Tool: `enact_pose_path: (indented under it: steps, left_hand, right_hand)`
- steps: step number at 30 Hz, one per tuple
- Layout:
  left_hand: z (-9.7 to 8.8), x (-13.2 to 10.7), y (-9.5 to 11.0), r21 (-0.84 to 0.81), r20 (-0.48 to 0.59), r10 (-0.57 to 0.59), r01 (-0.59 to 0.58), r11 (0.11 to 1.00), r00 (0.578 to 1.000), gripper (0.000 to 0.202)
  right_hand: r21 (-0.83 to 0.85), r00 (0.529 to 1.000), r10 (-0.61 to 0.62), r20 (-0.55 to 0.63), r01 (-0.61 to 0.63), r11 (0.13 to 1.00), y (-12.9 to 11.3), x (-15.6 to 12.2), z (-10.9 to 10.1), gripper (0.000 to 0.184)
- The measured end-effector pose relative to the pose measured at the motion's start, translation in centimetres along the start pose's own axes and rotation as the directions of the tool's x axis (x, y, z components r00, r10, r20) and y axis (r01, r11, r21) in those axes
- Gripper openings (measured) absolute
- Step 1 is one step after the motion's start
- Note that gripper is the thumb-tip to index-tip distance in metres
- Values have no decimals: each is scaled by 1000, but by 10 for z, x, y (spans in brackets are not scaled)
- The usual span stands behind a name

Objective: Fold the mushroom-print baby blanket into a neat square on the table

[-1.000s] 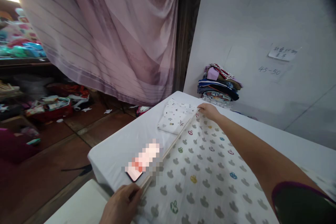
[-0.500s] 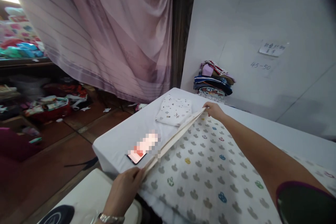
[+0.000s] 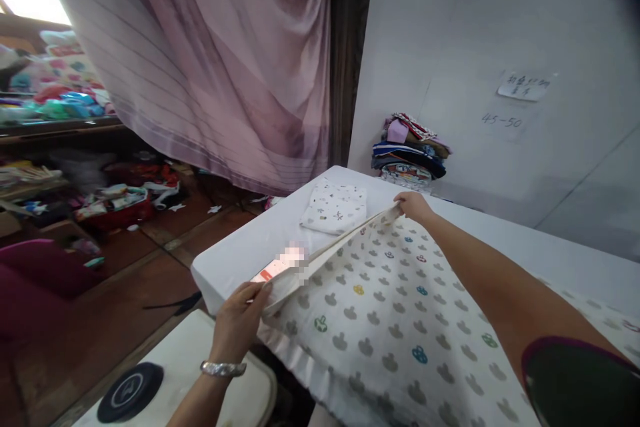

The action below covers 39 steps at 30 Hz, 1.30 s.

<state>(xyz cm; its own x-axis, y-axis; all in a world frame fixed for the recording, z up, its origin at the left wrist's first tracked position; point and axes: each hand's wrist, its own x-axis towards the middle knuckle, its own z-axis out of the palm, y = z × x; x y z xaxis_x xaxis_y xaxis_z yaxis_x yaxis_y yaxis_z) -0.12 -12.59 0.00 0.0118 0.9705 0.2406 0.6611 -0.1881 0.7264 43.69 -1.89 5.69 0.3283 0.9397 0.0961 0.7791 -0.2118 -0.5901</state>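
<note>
A white blanket printed with grey and coloured rabbit shapes (image 3: pixel 395 320) lies spread over the white table (image 3: pixel 240 260). My left hand (image 3: pixel 240 320) pinches its near corner and holds the edge lifted off the table. My right hand (image 3: pixel 413 205), arm stretched out, grips the far corner of the same edge. The edge runs taut between both hands, raised above a phone (image 3: pixel 280 265) lying on the table. Beyond the phone sits a small folded white cloth with tiny prints (image 3: pixel 334 207).
A stack of folded clothes (image 3: pixel 410 150) stands against the white wall at the table's far end. A pink curtain (image 3: pixel 210 60) hangs at the left. A white device with a black disc (image 3: pixel 131 392) sits below my left wrist. Clutter covers the floor at left.
Both hands have lifted the blanket's left edge up off the table. It now hangs above the phone and partly hides it. The view has shifted slightly.
</note>
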Motion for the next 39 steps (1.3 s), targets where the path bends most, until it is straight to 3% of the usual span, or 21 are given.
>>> enact_pose_path:
  steps: [6, 16, 19, 22, 25, 28, 30, 34, 39]
  left_hand:
    - [7, -16, -14, -27, 62, 102, -101, 995, 993, 31]
    - [7, -38, 1, -196, 182, 216, -180, 964, 959, 25]
    - [13, -37, -3, -188, 260, 87, -38, 981, 962, 23]
    - [17, -28, -14, -205, 233, -146, 195, 959, 961, 27]
    - [20, -17, -25, -342, 283, -279, 368, 864, 918, 34]
    - [22, -10, -31, -425, 373, -320, 467, 775, 871, 39]
    - [22, -8, -32, -413, 378, -313, 462, 785, 871, 40]
    - [18, -5, -31, -214, 338, -285, 368, 905, 897, 42]
    - [11, 7, -30, -9, 392, -265, 292, 956, 881, 40]
  right_hand:
    - [7, 1000, 28, -11, -28, 1000, -1, 11, 7, 38]
    - [-45, 999, 51, -10, -52, 998, -23, 27, 17, 40]
    - [-102, 999, 50, -20, -52, 993, -35, 35, 19, 39]
    - [-176, 999, 31, -31, -36, 984, -50, 45, 24, 35]
    - [-254, 1000, 15, -17, -19, 967, -67, 57, 34, 30]
    - [-325, 1000, 12, 15, -7, 946, -80, 68, 49, 28]
    - [-367, 999, 16, 42, 1, 930, -86, 75, 60, 28]
    - [-425, 994, 32, 105, 15, 905, -87, 85, 85, 27]
    - [-419, 992, 17, 123, 36, 907, -77, 86, 108, 33]
